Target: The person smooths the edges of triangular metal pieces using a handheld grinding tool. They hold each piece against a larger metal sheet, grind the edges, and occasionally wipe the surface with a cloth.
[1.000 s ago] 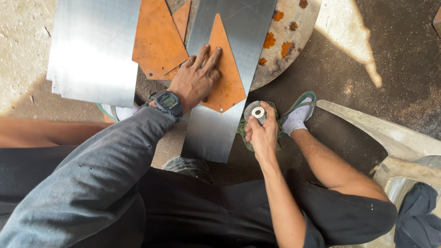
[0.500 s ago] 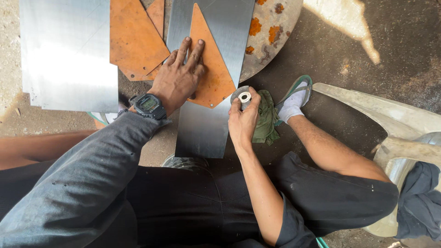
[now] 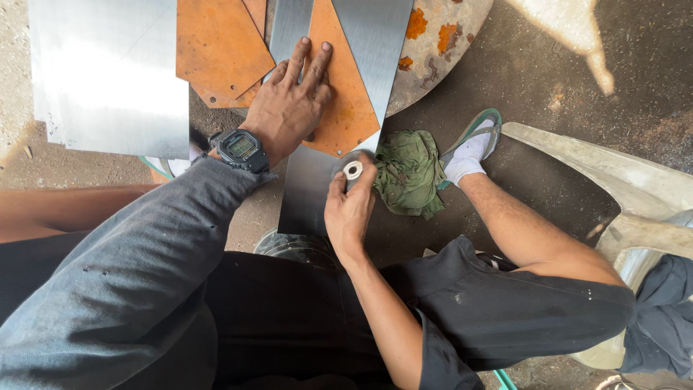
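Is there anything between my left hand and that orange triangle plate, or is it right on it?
Nothing visible stands between them: the left hand lies flat on the orange triangular plate, fingers spread. The right hand holds a small white-capped tool at the plate's lower corner.

Orange triangular plate (image 3: 346, 94) flat on steel sheet (image 3: 310, 195), apex away; small white cylinder (image 3: 353, 171) at the plate's near corner.
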